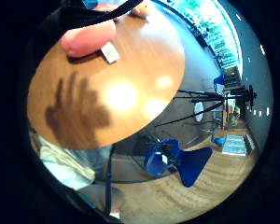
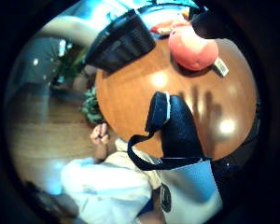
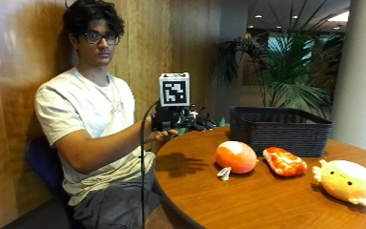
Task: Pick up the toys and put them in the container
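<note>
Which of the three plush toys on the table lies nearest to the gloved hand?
The round orange plush toy with the white tag. It lies closest to the gloved right hand; the red-and-white one and the cream-yellow one lie farther along the table.

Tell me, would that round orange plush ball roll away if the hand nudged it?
Probably a little: the orange plush ball looks nearly round and sits free on the table. Its plush surface and white tag would likely stop it soon. It looks soft and light.
</note>
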Action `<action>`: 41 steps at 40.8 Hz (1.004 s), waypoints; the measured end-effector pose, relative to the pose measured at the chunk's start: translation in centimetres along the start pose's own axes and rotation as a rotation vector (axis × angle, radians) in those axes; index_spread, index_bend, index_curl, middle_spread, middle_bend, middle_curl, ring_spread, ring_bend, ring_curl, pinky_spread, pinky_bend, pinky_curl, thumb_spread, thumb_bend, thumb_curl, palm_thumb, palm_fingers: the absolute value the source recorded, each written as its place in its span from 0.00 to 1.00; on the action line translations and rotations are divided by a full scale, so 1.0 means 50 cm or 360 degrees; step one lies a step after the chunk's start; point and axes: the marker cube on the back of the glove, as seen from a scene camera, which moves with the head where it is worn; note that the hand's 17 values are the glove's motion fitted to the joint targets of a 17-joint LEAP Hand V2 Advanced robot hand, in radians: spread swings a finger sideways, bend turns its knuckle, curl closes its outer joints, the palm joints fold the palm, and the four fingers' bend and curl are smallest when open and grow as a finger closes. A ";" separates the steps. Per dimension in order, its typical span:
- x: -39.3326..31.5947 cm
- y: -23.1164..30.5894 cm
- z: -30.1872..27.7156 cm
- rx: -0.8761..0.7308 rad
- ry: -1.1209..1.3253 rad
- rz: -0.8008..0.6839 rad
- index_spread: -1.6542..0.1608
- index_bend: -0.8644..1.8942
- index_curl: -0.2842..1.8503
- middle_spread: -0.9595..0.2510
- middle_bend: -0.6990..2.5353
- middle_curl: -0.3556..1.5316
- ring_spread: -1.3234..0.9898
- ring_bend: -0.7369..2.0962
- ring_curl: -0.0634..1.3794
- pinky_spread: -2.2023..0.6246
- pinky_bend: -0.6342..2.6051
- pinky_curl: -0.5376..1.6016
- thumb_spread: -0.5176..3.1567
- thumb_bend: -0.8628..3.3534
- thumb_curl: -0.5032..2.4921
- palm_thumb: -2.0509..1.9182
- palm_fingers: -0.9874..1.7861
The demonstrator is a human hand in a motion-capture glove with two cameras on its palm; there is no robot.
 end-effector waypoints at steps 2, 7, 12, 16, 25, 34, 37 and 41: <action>-0.001 0.000 0.002 0.0002 0.0017 0.0007 0.84 0.41 0.17 0.77 0.26 0.20 0.55 0.34 0.06 0.77 0.33 0.30 0.29 0.23 0.18 0.54 0.46; 0.000 -0.001 0.002 0.0010 0.0016 0.0039 0.80 0.42 0.20 0.76 0.26 0.21 0.54 0.34 0.09 0.76 0.35 0.33 0.38 0.23 0.19 0.55 0.45; 0.001 0.000 0.006 0.0007 0.0038 0.0014 0.78 0.42 0.21 0.75 0.27 0.23 0.53 0.35 0.11 0.76 0.35 0.34 0.44 0.23 0.21 0.55 0.44; -0.002 -0.001 0.009 -0.0005 0.0019 0.0002 0.77 0.42 0.23 0.75 0.27 0.24 0.52 0.35 0.12 0.76 0.36 0.35 0.48 0.23 0.22 0.54 0.43; -0.010 -0.007 0.023 -0.0030 0.0018 0.0003 0.75 0.42 0.25 0.74 0.27 0.26 0.52 0.36 0.14 0.76 0.36 0.36 0.51 0.23 0.23 0.54 0.43; -0.013 -0.016 0.026 0.0018 0.0049 0.0034 0.75 0.42 0.27 0.74 0.27 0.28 0.51 0.37 0.15 0.76 0.36 0.38 0.53 0.23 0.25 0.54 0.42; -0.013 -0.022 0.025 0.0036 0.0047 -0.0002 0.75 0.42 0.28 0.74 0.27 0.28 0.51 0.37 0.16 0.76 0.37 0.38 0.54 0.23 0.25 0.54 0.42; -0.010 -0.034 0.026 0.0047 0.0094 -0.0032 0.75 0.43 0.29 0.74 0.26 0.28 0.51 0.37 0.16 0.76 0.38 0.39 0.54 0.22 0.26 0.54 0.40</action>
